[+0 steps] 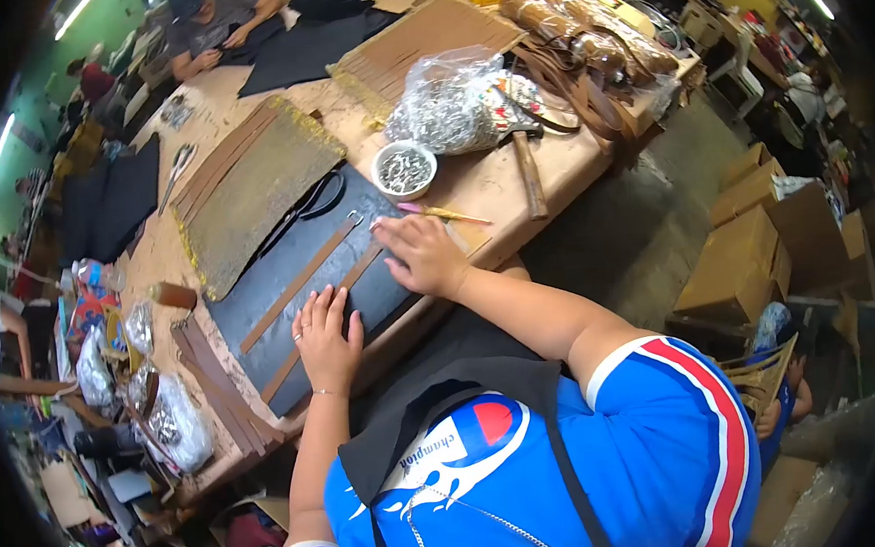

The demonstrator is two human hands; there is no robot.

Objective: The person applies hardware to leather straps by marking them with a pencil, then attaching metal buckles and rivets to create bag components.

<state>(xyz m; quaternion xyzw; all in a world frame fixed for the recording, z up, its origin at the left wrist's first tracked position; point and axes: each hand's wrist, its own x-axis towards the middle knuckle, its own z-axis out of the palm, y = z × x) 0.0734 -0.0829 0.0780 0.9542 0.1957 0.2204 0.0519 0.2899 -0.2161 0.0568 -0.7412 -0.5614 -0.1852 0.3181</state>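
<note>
A brown leather strap [361, 265] lies slantwise on a dark mat [250, 320]. My left hand [328, 342] rests flat across this strap, fingers stretched out. At the strap's upper end is my right hand [422, 255], its fingers bent and closed over the tip; a small metal piece seems to show there, partly hidden. Beside it, a second leather strap [294, 294] lies parallel, with a metal buckle [356, 218] at its top end. Just beyond my right hand are a white bowl [403, 196] of small metal parts and a pen [454, 215].
A hammer [529, 176] lies near the table edge, next to a clear plastic bag [445, 103]. Boards [263, 199] carrying brown strips lie farther back, near scissors [179, 172]. More strips [214, 382] lie at left. Another person [217, 31] sits across the table. Cardboard boxes [728, 266] stand at right.
</note>
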